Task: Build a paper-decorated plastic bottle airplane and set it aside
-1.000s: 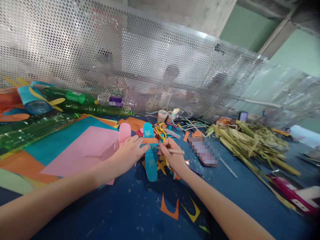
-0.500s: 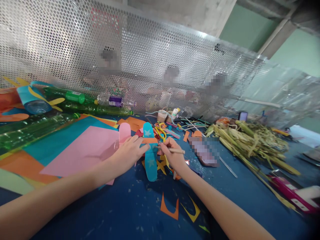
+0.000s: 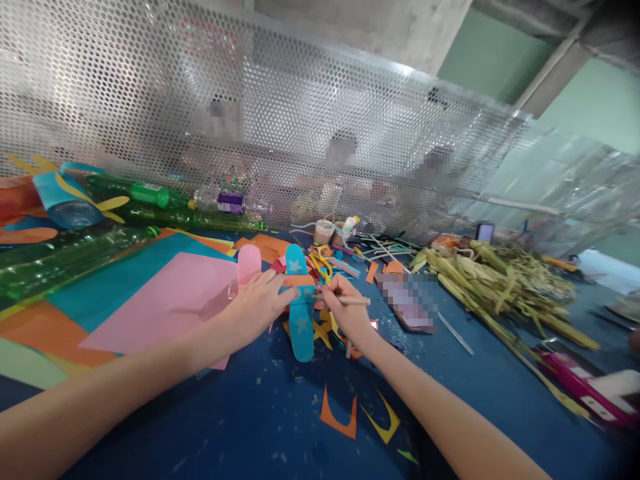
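A toy plane made of bottle and paper lies before me, with a blue wing (image 3: 301, 333) that carries pale stars, an orange band and a pink tail piece (image 3: 249, 261). My left hand (image 3: 257, 298) is closed over its body, which is mostly hidden under the palm and fingers. In my right hand (image 3: 350, 310) a pale, slim pen-like stick (image 3: 356, 301) is pinched, its tip against or very near the blue wing. Whether it is a pen or a brush I cannot tell. Yellow paper stars (image 3: 324, 330) lie just beneath.
Coloured paper sheets (image 3: 165, 307) and green plastic bottles (image 3: 75, 260) cover the left. A phone (image 3: 407, 303), dry corn husks (image 3: 495, 280) and a magenta device (image 3: 585, 387) are on the right. Paper scraps (image 3: 340, 417) lie in front. People are behind a perforated metal screen (image 3: 300, 100).
Very little differs. The stick's tip and my right hand have shifted only slightly at the blue wing; my left hand keeps its place on the plane.
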Tool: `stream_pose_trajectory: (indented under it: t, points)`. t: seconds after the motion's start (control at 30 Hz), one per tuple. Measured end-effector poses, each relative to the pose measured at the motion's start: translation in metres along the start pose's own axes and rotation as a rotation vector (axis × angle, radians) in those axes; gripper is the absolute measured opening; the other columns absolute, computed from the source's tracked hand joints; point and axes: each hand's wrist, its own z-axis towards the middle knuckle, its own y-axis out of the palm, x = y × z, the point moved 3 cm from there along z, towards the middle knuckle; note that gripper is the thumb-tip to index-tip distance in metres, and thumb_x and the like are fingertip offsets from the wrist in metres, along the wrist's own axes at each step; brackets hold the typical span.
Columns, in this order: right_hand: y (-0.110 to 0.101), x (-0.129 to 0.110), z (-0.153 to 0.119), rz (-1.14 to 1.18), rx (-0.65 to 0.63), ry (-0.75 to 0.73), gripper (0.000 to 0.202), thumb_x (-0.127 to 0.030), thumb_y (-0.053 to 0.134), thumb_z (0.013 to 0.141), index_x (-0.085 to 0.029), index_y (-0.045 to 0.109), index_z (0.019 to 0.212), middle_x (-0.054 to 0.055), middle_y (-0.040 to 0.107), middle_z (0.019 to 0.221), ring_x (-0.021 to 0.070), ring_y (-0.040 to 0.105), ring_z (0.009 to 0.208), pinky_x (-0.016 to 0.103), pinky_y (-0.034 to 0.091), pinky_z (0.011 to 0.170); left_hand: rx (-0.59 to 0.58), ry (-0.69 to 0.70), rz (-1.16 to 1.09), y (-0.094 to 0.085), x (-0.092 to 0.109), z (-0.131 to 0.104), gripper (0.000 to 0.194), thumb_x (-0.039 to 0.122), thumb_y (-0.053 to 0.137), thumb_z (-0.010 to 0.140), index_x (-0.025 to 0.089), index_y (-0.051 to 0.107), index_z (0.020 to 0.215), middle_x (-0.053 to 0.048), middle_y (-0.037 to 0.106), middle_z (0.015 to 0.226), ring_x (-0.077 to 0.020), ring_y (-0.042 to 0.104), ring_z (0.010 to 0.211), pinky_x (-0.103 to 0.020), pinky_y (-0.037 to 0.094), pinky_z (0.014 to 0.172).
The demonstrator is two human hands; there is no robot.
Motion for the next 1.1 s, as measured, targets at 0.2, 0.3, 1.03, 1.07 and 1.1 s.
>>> stream_pose_trajectory:
  t: [0.2,0.3,1.03,1.07,1.1]
  points:
    - [-0.0003,0.0019,-0.0005,0.018,0.019,0.022,0.022,-0.032,0.05,0.082,-0.023,0.038,0.066,-0.005,0.054,0.053,0.0155,0.056,0.053,0.028,0.04,0.056,0.006,-0.002,-0.005,0.0003,-0.0006,0.0,0.023,0.018,0.052,0.086,0.019,0.056,0.109,-0.008,0.055,0.101,-0.0217,0.048,0.09,-0.033,0.041,0.072]
    - [-0.0001,0.0032,0.0,0.014,0.014,0.017,0.024,-0.033,0.051,0.081,-0.023,0.036,0.064,-0.005,0.052,0.051,0.0159,0.055,0.053,0.028,0.039,0.054,-0.001,-0.009,-0.014,0.0023,-0.0017,0.0,0.022,0.017,0.053,0.085,0.02,0.056,0.107,-0.008,0.056,0.102,-0.0222,0.048,0.09,-0.033,0.041,0.072]
    - [0.0,0.0033,0.0005,0.031,0.024,-0.015,0.024,-0.031,0.051,0.081,-0.024,0.036,0.063,-0.006,0.047,0.049,0.0153,0.053,0.052,0.028,0.038,0.055,0.057,0.007,-0.057,0.0007,-0.0023,0.0003,0.019,0.019,0.051,0.086,0.021,0.056,0.104,-0.007,0.056,0.103,-0.0211,0.048,0.091,-0.033,0.04,0.073]
    - [-0.0001,0.0031,0.0004,0.031,0.026,-0.017,0.024,-0.031,0.051,0.081,-0.024,0.036,0.064,-0.006,0.049,0.049,0.0156,0.053,0.053,0.029,0.038,0.055,0.056,0.007,-0.059,0.0009,-0.0025,0.0003,0.019,0.019,0.051,0.086,0.021,0.056,0.105,-0.006,0.056,0.103,-0.021,0.048,0.091,-0.033,0.04,0.073]
    - [0.0,0.0029,0.0004,0.029,0.024,-0.02,0.023,-0.031,0.051,0.081,-0.024,0.037,0.064,-0.006,0.05,0.05,0.0159,0.054,0.054,0.029,0.038,0.056,0.053,0.007,-0.058,0.0011,-0.0026,0.0004,0.019,0.019,0.051,0.086,0.021,0.056,0.104,-0.006,0.056,0.102,-0.021,0.048,0.09,-0.033,0.04,0.073]
